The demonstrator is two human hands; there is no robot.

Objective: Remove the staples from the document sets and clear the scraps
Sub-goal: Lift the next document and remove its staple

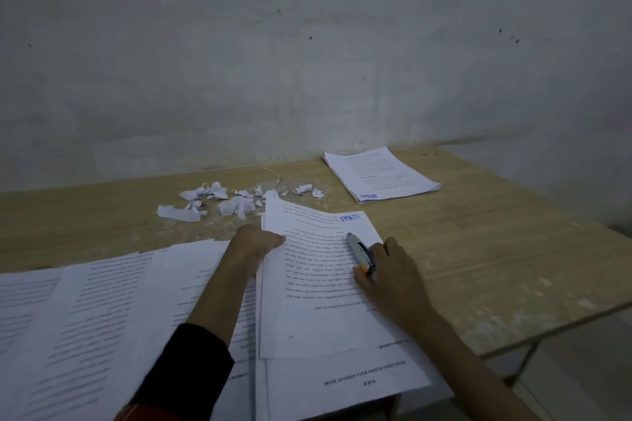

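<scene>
A printed document set (318, 287) with a blue stamp lies in front of me on the wooden table (478, 249). My left hand (256, 243) grips the set's left edge, thumb on top of the page. My right hand (386, 270) rests on the page and holds a grey and orange cutter-like tool (360, 253), its tip pointing away from me. Torn white paper scraps (232, 202) lie scattered beyond the set, toward the wall.
A neat stack of papers (379, 174) sits at the back right by the wall. Several printed sheets (102, 318) overlap across the left and near side, and another sheet (342, 383) lies under the set. The table's right edge drops off to the floor.
</scene>
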